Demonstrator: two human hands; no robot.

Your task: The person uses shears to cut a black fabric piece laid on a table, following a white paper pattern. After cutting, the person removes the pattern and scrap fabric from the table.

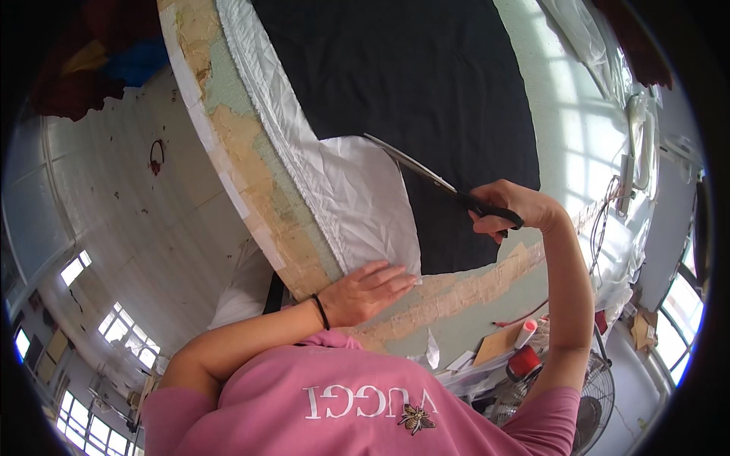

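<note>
My right hand [506, 207] is closed round the black handles of a large pair of scissors [422, 170]. The blades point up and to the left, lying along the edge where white fabric [357, 197] meets black fabric [411, 76]. Whether the blades are apart is hard to make out. My left hand [369, 292] lies flat with fingers stretched over the near end of the white fabric, pressing it to the table. The white fabric is creased and has a frayed strip along its left side. The black fabric spreads toward the far side of the table.
The table [471, 315] has a pale green top with worn tan tape along its left edge. Near its front right lie a brown card [494, 346], a red-capped container [523, 363] and paper scraps. A fan [593, 403] stands beyond the right corner. Cables [604, 216] hang at the right.
</note>
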